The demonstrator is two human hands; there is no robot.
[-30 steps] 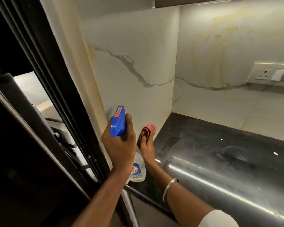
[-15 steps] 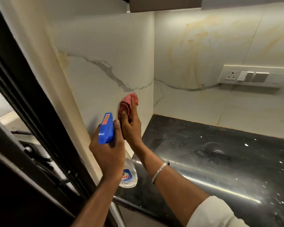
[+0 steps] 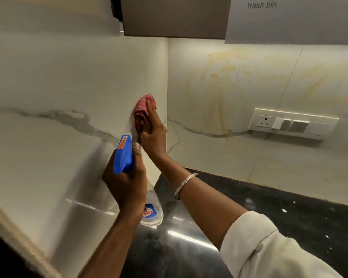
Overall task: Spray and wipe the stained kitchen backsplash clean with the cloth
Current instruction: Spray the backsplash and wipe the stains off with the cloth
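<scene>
well, the cloth is a soft red checked rag, light and limp, bunched into a wad against the left panel of the backsplash, just beside the corner. i judge it will slide easily on the glossy tile, so it wants flat pressure from behind rather than a pinch at one edge. my right hand presses it to the wall, one finger stretched up over the wad and the rest curled round its lower folds, wrist bent back, forearm rising from over the worktop. the yellow stains sit on the back panel, well apart from the cloth. the spray bottle is rigid plastic, probably light, and best held at the neck under its blue head. my left hand is clamped round it there, thumb up along the head, nozzle pointing at the wall just below the cloth.
</scene>
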